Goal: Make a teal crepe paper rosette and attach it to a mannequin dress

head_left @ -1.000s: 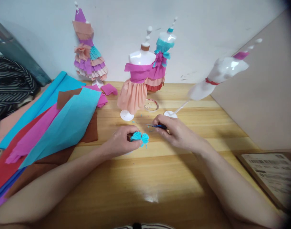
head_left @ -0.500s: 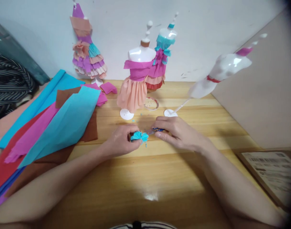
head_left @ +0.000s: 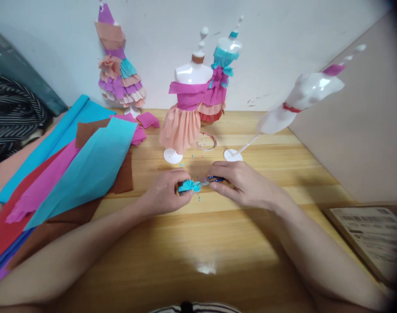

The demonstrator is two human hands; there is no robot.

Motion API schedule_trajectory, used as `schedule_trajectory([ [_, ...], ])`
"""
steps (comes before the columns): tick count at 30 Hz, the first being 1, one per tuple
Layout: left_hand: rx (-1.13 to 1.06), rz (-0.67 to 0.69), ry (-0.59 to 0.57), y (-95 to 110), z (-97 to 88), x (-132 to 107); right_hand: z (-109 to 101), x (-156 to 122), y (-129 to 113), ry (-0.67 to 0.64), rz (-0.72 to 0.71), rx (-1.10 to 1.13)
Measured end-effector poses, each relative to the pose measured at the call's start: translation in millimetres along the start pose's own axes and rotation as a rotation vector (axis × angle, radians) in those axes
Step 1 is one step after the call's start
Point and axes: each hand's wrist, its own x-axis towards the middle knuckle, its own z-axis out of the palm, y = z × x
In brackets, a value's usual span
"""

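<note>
Between thumb and fingers, my left hand (head_left: 167, 191) pinches a small bunch of pleated turquoise crepe paper (head_left: 189, 187), fanned out towards the right. My right hand (head_left: 239, 184) is closed round the dark blue handles of small scissors (head_left: 214, 179). The scissor blades point left and reach the frilled right edge of the turquoise paper. How far the blades are apart is too small to tell. Tiny turquoise snippets (head_left: 199, 198) lie on the wooden table (head_left: 185, 252) just below the paper.
Sheets of coloured crepe paper (head_left: 87, 169) are heaped at the left. Behind my hands stand a mannequin in a pink and peach dress (head_left: 182, 126), two more dressed ones and a tilted bare mannequin (head_left: 283, 108). A bangle-like ring (head_left: 214, 142) lies between them; a cardboard box (head_left: 364, 239) is at right.
The scissors and my right hand have shifted very slightly at the paper's edge. The right end of the turquoise paper looks more frayed and spread. My left hand stays in place.
</note>
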Motion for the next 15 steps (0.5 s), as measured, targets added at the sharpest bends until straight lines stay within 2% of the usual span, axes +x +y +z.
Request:
schedule_trajectory([
  [15,0.054,-0.015,-0.038,-1.4,1.0,-0.4,1.5,1.0,-4.2,-0.003,0.006,0.061],
])
